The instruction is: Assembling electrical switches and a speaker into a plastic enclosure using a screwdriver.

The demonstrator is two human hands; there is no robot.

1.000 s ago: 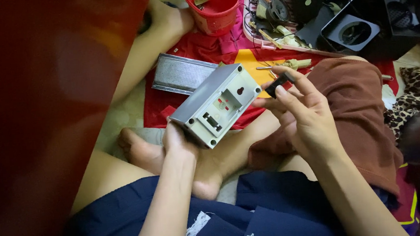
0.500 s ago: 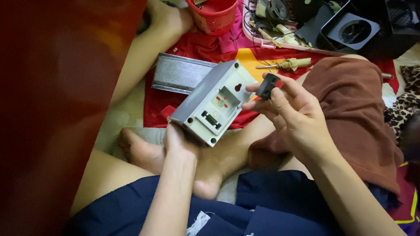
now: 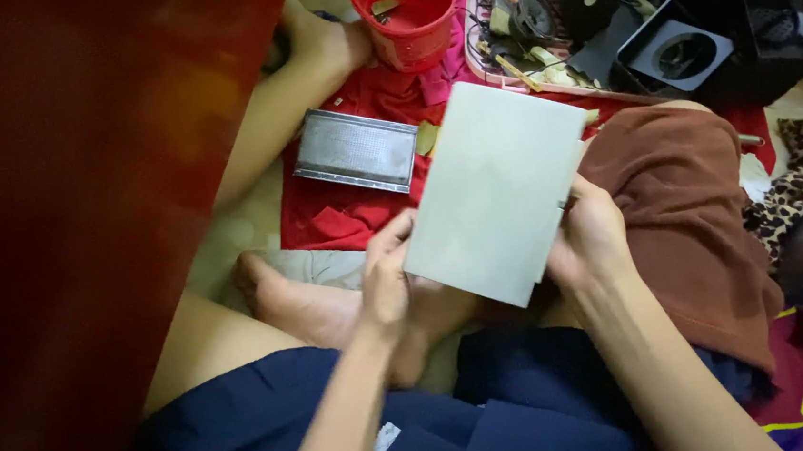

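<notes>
Left hand (image 3: 384, 275) and right hand (image 3: 591, 235) grip the grey metal box (image 3: 499, 189).

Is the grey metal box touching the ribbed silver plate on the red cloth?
Apart. The head view shows the grey metal box held up by both hands, with red cloth visible between its left edge and the ribbed silver plate.

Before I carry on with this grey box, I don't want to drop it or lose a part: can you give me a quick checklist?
1. Left hand on the grey metal box: ok, grips its left edge.
2. Right hand on the box: ok, grips its right edge.
3. Box face seen: plain side up; openings cannot tell.
4. Small black part: cannot tell, not in sight.
5. Ribbed metal cover: ok, lies apart on the red cloth.
6. Red bucket: ok, upright.
</notes>
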